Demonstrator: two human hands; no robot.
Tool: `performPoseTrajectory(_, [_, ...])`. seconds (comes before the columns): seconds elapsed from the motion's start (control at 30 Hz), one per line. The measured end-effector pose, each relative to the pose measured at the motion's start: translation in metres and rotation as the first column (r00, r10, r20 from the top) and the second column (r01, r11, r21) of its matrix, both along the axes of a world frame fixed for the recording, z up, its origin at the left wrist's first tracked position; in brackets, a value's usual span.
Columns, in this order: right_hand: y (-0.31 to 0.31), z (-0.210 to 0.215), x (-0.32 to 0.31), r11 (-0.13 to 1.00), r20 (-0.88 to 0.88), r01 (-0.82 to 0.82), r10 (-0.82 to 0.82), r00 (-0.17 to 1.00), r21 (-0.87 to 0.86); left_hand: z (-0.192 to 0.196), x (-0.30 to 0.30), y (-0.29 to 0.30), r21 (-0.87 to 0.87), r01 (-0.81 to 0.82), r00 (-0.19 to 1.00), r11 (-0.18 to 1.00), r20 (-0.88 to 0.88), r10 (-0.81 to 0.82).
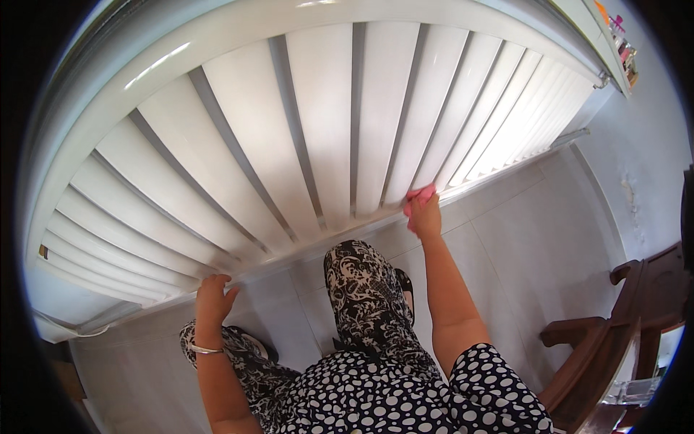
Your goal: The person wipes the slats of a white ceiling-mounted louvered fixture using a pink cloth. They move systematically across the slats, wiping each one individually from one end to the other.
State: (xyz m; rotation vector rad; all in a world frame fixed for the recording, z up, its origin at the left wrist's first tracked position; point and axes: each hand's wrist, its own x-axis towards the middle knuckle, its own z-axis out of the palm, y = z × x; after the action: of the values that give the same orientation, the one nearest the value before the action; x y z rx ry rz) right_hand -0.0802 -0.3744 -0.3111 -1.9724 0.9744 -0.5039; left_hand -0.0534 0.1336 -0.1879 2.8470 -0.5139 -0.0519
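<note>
A wide set of white vertical slats (318, 130) fills the upper part of the head view, hanging down to a pale tiled floor (520, 231). My right hand (425, 217) is closed on a pink cloth (420, 195) and presses it against the bottom end of one slat right of centre. Lower left, my left hand (213, 296) rests with spread fingers on the bottom edge of the slats; a silver bangle (206, 350) circles that wrist. Between my arms I see my black-and-white patterned trousers (365, 296) and dark sandals.
A dark wooden chair (614, 340) stands at the lower right, close to my right side. A pale wall (643, 166) runs along the right edge. High at the top right, a shelf (622, 43) carries small colourful items.
</note>
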Motion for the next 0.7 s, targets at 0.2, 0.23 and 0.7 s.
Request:
performPoseTrajectory(0.2, [0.002,-0.002,-0.007,0.993,-0.143,-0.091,0.101,0.985,0.076,-0.001,0.001,-0.001,0.005,0.002,1.000,1.000,-0.004,-0.002])
performPoseTrajectory(0.23, [0.000,0.006,-0.007,0.996,-0.082,-0.092,0.091,0.992,-0.001,0.000,0.000,-0.001,0.009,0.002,1.000,1.000,0.001,-0.002])
performPoseTrajectory(0.7, [-0.038,0.314,0.030,0.627,0.332,0.222,0.062,0.941,-0.747,-0.005,-0.004,0.004,0.034,0.016,1.000,0.999,0.022,-0.016])
